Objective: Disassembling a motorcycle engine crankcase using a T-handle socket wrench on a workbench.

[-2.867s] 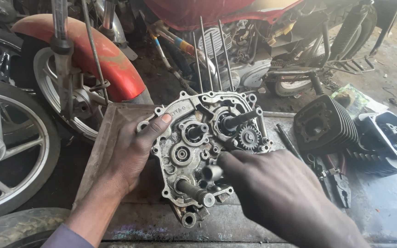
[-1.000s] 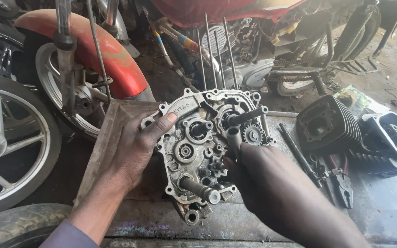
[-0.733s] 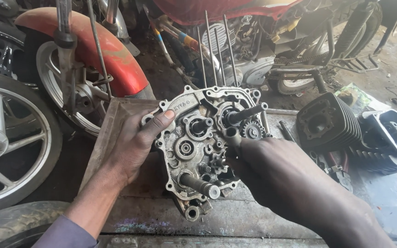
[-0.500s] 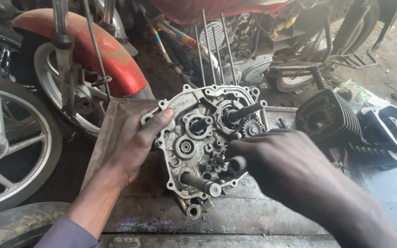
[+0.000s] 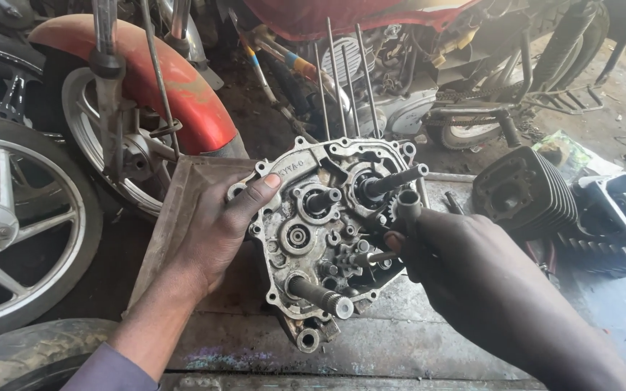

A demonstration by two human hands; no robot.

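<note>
Gripping the crankcase half (image 5: 306, 239) at frame centre with my left hand (image 5: 222, 228), my right hand (image 5: 465, 253) pinches a small shaft (image 5: 374, 257) among the gears; seating it calls for straight alignment.

Soft, even daylight fills the scene, brightest on the sandy ground at the upper right. Shadows are weak and diffuse. The grey cast-metal engine case (image 5: 320, 239) is sharp, with mild sheen on its shafts. The dark right hand (image 5: 465, 268) is underexposed, perhaps slightly motion-blurred. Edges bow a little.
</note>
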